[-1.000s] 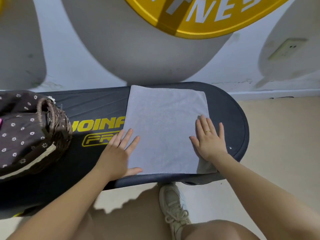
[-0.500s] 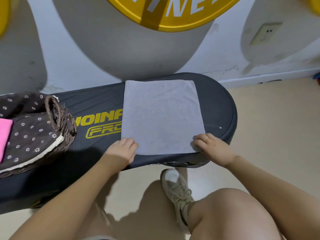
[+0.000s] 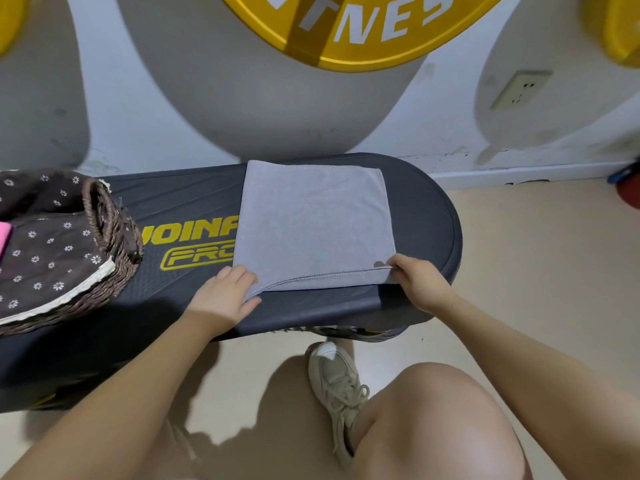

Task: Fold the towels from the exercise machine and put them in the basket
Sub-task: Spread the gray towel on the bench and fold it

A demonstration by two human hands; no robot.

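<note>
**Grey towel lifted at its near edge on the machine deck**

Dark grey textured plastic makes up the long rounded exercise machine deck (image 3: 419, 216) stretching across in front of you, with yellow lettering printed beside the towel. At its left end sits the brown woven wicker basket (image 3: 114, 237) with a dark floral fabric liner and a strip of pink showing inside. Your folded light grey square towel (image 3: 315, 220) lies flat on the deck's right half, well apart from the basket, its near hem raised off the surface. Your left hand (image 3: 221, 296) reaches in palm down, fingers curled over the towel's near left corner with the thumb beneath it. Your right hand (image 3: 420, 282) pinches the near right corner, knuckles up, wrist angled inward.
</note>
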